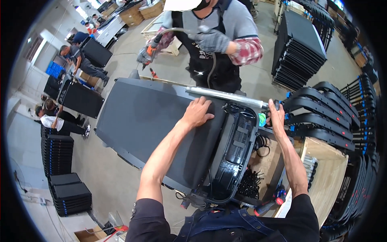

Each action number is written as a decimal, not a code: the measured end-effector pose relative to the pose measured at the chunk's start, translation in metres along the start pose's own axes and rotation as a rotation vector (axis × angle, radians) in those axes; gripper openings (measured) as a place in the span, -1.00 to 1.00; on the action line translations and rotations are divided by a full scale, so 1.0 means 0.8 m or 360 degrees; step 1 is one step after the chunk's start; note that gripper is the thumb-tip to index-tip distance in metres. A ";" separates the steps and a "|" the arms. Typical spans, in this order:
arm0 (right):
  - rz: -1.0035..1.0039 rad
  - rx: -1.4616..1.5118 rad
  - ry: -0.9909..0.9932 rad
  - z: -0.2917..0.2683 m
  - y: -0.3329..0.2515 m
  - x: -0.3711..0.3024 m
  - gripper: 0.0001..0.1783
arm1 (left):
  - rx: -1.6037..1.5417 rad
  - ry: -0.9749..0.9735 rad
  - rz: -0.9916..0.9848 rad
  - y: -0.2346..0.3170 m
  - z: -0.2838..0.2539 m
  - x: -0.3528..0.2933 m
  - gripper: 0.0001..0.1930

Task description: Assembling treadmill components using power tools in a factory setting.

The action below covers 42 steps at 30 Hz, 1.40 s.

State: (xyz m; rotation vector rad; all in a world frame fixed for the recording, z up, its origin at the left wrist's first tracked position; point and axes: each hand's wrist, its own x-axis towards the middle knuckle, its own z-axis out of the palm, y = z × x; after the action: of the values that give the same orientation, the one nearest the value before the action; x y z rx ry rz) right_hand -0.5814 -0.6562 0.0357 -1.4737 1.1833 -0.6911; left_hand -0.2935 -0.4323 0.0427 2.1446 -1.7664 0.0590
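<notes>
In front of me lies a treadmill deck with a dark belt. At its right end is a black plastic tray with vents and raised walls. A silver metal roller lies across the deck's far right edge. My right hand grips the roller's right end, beside a black pulley. Resting on the belt, just short of the roller, is my left hand; its thumb is spread from the fingers and it holds nothing. Below my right hand sits a small green-and-blue object.
Across the deck stands a person in gloves, holding an orange-and-black power driver. Black bolts and a red-and-black power tool lie near my right forearm. Curved black frames and a wooden crate stand at the right.
</notes>
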 end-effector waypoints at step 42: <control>-0.0428 -0.0716 -0.1070 0.153 -0.087 0.042 -0.33 | -0.1690 0.0645 -0.2282 0.281 -0.086 -0.401 -0.77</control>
State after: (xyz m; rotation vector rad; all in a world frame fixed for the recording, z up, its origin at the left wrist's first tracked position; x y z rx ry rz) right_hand -0.4397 -0.6461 0.0641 -2.0512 0.6365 -0.0578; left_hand -0.5652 -0.1440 0.0800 1.7858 0.2618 -0.5921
